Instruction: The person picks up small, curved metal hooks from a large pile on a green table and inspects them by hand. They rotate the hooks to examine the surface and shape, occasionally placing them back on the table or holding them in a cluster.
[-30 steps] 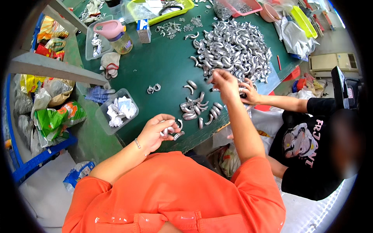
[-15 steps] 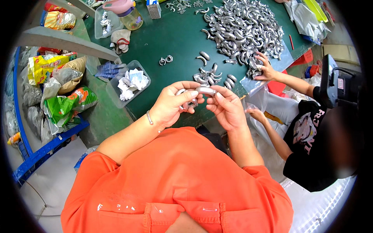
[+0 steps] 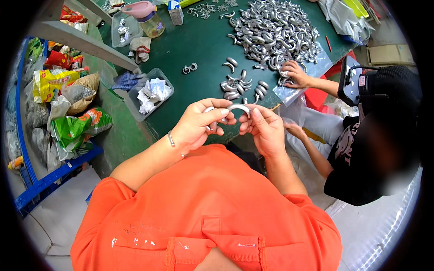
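Note:
Between my two hands is a curved silver metal piece (image 3: 238,107), its arch facing up. My left hand (image 3: 199,121) is closed on one end with thumb and fingers. More silver metal shows among its curled fingers, mostly hidden. My right hand (image 3: 266,131) pinches the other end of the curved piece. Just beyond my hands, a small group of similar curved pieces (image 3: 235,86) lies on the green table (image 3: 199,45), beside a short row of them (image 3: 261,89). Farther left lie two ring-shaped metal parts (image 3: 190,68).
A large heap of curved metal pieces (image 3: 275,34) covers the far right of the table. At its near edge is a co-worker's hand (image 3: 294,74). To the left stand a plastic box with white paper (image 3: 153,94), a pink-lidded jug (image 3: 150,20) and a grey post (image 3: 86,47).
The curved piece in my hands has been turned, so its arch now shows. The co-worker has leaned closer to the table. My view has shifted slightly.

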A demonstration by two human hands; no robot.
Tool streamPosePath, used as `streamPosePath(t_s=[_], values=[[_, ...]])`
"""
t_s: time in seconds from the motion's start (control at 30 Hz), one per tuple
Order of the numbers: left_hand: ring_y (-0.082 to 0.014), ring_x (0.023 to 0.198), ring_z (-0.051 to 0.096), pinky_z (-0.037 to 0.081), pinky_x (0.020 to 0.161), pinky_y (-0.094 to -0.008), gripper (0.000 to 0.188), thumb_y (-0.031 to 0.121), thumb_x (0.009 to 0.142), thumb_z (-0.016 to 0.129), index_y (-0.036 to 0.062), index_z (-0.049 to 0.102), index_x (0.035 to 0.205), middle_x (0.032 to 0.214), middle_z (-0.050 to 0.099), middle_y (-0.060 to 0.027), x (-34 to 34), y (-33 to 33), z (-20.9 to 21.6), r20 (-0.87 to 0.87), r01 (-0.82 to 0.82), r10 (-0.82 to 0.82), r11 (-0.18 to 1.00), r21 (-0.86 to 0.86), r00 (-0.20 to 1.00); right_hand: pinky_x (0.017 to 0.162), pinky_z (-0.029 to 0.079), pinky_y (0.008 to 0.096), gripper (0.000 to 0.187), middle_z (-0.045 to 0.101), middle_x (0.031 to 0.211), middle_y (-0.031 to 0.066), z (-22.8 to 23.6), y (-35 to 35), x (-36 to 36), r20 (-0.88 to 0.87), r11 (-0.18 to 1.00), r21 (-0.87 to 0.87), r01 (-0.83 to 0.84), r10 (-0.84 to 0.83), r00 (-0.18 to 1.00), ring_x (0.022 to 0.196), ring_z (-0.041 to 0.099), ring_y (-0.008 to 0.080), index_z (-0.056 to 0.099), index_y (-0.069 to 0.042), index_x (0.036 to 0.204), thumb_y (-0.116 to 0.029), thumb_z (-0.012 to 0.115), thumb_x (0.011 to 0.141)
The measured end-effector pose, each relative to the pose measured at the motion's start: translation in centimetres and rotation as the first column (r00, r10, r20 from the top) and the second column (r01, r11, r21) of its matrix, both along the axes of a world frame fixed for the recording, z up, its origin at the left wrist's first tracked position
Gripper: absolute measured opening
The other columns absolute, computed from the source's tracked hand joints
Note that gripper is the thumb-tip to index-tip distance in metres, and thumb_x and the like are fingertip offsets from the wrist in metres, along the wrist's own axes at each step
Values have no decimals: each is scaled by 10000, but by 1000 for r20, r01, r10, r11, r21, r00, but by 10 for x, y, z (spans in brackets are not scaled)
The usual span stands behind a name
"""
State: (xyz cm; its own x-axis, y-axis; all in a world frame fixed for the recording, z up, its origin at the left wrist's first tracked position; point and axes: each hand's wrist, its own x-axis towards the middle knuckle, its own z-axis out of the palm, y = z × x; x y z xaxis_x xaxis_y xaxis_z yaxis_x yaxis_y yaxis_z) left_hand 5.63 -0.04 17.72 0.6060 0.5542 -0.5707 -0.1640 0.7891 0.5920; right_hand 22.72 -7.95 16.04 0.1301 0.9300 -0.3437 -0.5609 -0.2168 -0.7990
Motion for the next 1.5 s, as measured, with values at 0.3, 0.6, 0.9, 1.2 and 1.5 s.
streamPosePath(t_s=[0.3,0.6,0.9,1.2,1.5], values=[[-147,804,605,451,542,-211,238,117,830,575,-1,532,1032,872,606,-102,1,-11,2,-3,12,-12,1000,18,1000,576,489,216,208,603,840,75,2,-13,-2,114,998,55,-6,0,993,698,586,115,570,32,1032,-49,561,840],[-153,802,618,473,546,-218,213,95,823,591,16,541,1014,897,614,-101,2,-15,5,-21,33,-30,990,137,999,641,484,217,217,560,928,74,1,-20,0,180,989,140,-37,11,984,789,570,115,573,36,1007,49,577,790],[-137,787,614,482,536,-206,203,93,813,610,11,556,991,895,623,-102,3,-16,1,-13,17,-15,987,158,1000,792,444,263,306,505,1035,90,-5,-16,-4,316,944,331,2,-112,942,922,522,142,517,22,1029,102,592,743],[-125,777,610,485,523,-199,233,43,792,614,-3,558,1013,888,615,-104,7,-14,-3,-67,51,-37,974,219,997,796,439,271,471,513,1020,95,-11,-16,-7,342,922,373,108,-245,907,935,525,155,417,-15,1132,108,607,719],[-182,855,612,493,529,-258,272,189,853,536,35,511,1077,877,606,-76,6,-5,-24,44,-30,35,993,-116,998,707,476,278,226,569,954,112,-13,-7,-4,593,913,391,-118,-152,791,833,572,181,563,12,944,6,638,732]])
